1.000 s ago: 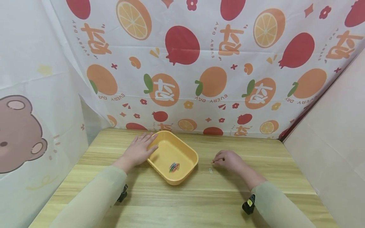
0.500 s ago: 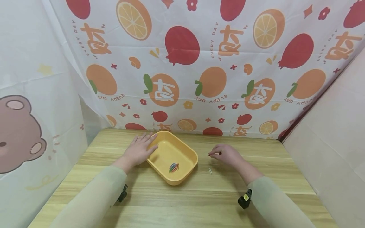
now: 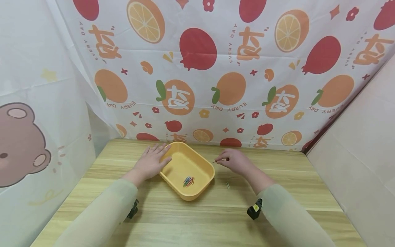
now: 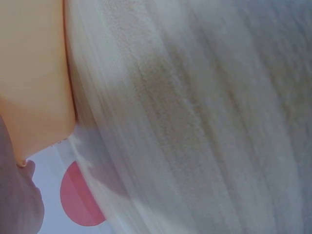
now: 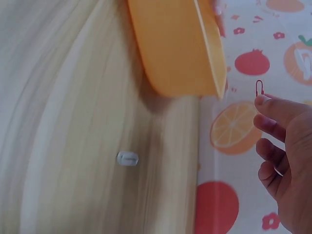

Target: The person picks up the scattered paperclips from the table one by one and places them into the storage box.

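Observation:
A yellow plastic tray (image 3: pixel 200 164) stands on the table, several coloured paper clips (image 3: pixel 188 181) heaped inside it. My left hand (image 3: pixel 149 163) rests on the tray's left rim with its fingers spread; the left wrist view catches only part of that hand (image 4: pixel 22 204) beside the tray wall (image 4: pixel 34 73). Just right of the tray, my right hand (image 3: pixel 237 161) pinches a red paper clip between thumb and forefinger. In the right wrist view, that red paper clip (image 5: pixel 259 87) sticks up from the fingertips. A white paper clip (image 3: pixel 228 185) lies on the wood below this hand.
The wooden table (image 3: pixel 172 223) ends at a fruit-print cloth (image 3: pixel 197 85) hanging behind it. Pale cloth walls close in the left side (image 3: pixel 61 120) and the right side (image 3: pixel 364 154). Each wrist carries a small black camera, the right one (image 3: pixel 254 210) fully visible.
My right hand, holding the red paper clip, has moved left and farther back, nearing the tray. My left hand, the tray and the white paper clip have stayed where they were.

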Demonstrator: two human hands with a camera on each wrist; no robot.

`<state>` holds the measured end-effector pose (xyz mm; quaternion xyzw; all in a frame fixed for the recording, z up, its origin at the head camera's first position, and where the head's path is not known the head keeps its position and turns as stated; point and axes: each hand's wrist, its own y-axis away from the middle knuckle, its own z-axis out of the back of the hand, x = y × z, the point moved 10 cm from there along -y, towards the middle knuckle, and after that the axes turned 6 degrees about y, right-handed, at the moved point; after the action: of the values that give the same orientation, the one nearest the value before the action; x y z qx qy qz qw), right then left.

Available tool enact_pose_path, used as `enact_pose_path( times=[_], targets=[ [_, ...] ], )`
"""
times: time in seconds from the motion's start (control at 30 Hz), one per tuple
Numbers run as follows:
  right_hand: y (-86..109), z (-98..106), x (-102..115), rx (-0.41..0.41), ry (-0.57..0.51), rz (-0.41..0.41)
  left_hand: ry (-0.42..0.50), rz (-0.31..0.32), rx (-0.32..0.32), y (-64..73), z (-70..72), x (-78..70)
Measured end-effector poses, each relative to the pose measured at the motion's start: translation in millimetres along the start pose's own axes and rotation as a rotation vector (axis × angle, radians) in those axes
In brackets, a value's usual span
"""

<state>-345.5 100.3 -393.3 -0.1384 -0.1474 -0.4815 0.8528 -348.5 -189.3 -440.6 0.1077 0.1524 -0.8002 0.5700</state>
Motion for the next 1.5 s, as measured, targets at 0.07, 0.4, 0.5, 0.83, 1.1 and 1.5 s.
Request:
enact_pose_path(
  times=[0.07, 0.4, 0.5, 0.83, 1.1, 1.5],
  targets=[
    [-4.0, -0.4, 7.9, 0.001, -0.003, 0.003, 0.002, -0.006, -0.007, 0.0, 0.5, -1.2],
    [-18.7, -14.0, 49.2, 0.051, 0.024, 0.096, 0.005, 0.011, 0.007, 1.9, 1.8, -2.5],
    [-22.2, -26.3, 68.2, 0.086, 0.090, 0.190, -0.005, 0.014, 0.007, 1.2, 1.0, -0.3],
    [-33.1, -78.0, 108.4, 0.177, 0.384, 0.359, -0.014, 0.009, 0.007, 0.1, -1.2, 2.2],
    [-37.9, -98.6, 111.8, 0.224, 0.427, 0.343, -0.001, -0.004, -0.013, -0.1, 1.0, -1.5],
    [-40.2, -102.3, 106.6, 0.233, 0.437, 0.304, -0.023, 0.006, 0.007, -0.4, 1.2, -0.4]
  ],
)
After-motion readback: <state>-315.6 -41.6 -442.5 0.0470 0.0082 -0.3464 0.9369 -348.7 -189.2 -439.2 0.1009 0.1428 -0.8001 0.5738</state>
